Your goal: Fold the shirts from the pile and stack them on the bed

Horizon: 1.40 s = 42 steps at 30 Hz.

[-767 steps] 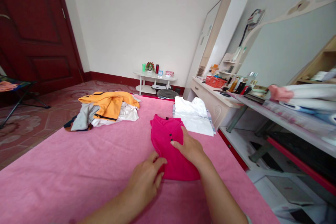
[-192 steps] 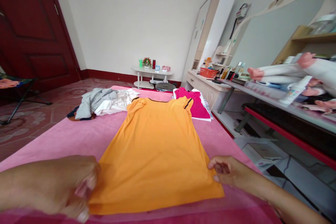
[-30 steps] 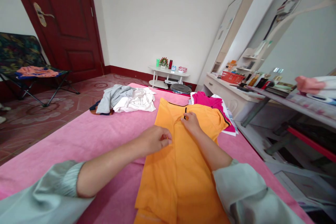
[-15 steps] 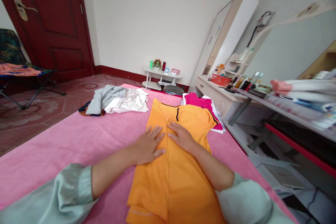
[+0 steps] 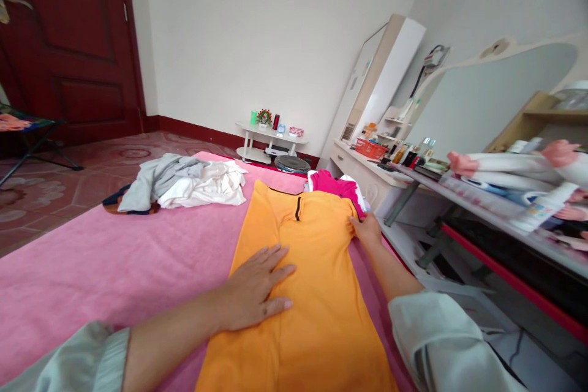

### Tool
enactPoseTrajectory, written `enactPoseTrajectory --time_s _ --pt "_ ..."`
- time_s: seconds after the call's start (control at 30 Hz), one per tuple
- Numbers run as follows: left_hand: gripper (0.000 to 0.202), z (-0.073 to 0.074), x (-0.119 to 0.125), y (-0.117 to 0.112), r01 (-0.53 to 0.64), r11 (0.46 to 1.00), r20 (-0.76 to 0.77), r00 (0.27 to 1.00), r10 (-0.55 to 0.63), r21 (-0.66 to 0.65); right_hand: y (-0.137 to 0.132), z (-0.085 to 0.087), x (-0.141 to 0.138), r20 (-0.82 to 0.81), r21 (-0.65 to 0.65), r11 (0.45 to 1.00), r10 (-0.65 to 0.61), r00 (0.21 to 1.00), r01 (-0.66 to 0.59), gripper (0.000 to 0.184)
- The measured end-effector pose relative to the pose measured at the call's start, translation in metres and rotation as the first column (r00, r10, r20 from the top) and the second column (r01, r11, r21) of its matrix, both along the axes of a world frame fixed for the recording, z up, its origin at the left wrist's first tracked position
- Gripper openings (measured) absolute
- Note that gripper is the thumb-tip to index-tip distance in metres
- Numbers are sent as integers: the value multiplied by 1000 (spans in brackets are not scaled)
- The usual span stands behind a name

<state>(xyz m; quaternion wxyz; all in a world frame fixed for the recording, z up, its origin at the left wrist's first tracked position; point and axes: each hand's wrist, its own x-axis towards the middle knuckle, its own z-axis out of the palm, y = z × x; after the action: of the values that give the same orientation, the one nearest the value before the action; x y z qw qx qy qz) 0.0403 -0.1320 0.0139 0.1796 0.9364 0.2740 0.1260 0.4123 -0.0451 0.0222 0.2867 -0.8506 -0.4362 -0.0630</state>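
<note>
A yellow-orange shirt (image 5: 316,294) with black trim lies lengthwise on the pink bedspread (image 5: 138,263), its left side folded inward. My left hand (image 5: 257,288) rests flat on the shirt's left half, fingers spread. At the shirt's upper right, my right hand (image 5: 366,229) pinches the edge of the sleeve near its black border. Just beyond that hand lies a bright pink garment (image 5: 331,182) on white cloth, partly covered by the shirt.
A loose heap of grey and white clothes (image 5: 197,180) sits at the bed's far left. To the right stand a glass-topped table (image 5: 487,205) with bottles and a white dresser (image 5: 358,165). A low white stand (image 5: 271,131) is by the far wall.
My right hand has moved from the shirt's middle to its right sleeve and taken hold there. My left hand stays flat on the cloth. The view has turned slightly right.
</note>
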Motion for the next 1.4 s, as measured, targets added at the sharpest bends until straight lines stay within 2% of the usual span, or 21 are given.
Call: enactPoseTrajectory --time_s 0.13,0.23,0.37,0.47,0.53,0.6,0.7,0.8,0.87,0.97,1.07,1.17,1.27,1.4 --pt "65 -1 1 1 3 1000 -6 1000 -3 -2 8 3 6 -14 -130 991 -12 1000 10 34" --pt "65 0 1 0 -3 1000 -19 1000 3 -12 9 10 6 -9 -142 990 3 1000 -4 22" --pt "64 -1 1 0 -5 1000 -16 1000 5 -6 7 24 -4 21 -62 997 -35 999 36 15" --pt "64 -2 1 1 -9 1000 -17 1000 9 -3 13 41 -29 10 89 996 -24 1000 23 19" --pt "63 -2 1 1 -7 1000 -10 1000 7 0 22 52 -56 -86 223 971 106 991 -85 18" --pt "62 -2 -1 2 2 1000 7 1000 -2 1 31 61 -88 -198 315 914 328 924 -257 22" --pt "59 0 -3 2 15 1000 26 1000 -14 -6 32 67 -130 -292 325 823 556 779 -466 38" --pt "57 -1 -5 2 11 1000 54 999 -11 -12 8 66 -145 -299 309 715 699 650 -627 33" --pt "55 -4 -6 4 2 1000 84 996 -1 -13 -19 62 -138 -246 214 695 718 651 -686 20" --pt "53 -10 -3 10 -45 999 130 990 46 -15 -68 53 -114 -164 -35 729 670 724 -683 9" --pt "48 -13 2 22 -121 992 211 970 123 -22 -118 49 -92 -99 -314 722 621 777 -617 22" --pt "47 -10 11 43 -161 985 286 943 171 -59 -161 51 -83 -125 -540 633 591 797 -554 35" --pt "58 -1 25 70 -252 959 243 929 277 -131 -192 53 -84 -126 -622 575 596 793 -531 33" --pt "60 10 45 102 -394 900 148 894 422 -187 -213 48 -89 -64 -658 578 596 800 -483 25"
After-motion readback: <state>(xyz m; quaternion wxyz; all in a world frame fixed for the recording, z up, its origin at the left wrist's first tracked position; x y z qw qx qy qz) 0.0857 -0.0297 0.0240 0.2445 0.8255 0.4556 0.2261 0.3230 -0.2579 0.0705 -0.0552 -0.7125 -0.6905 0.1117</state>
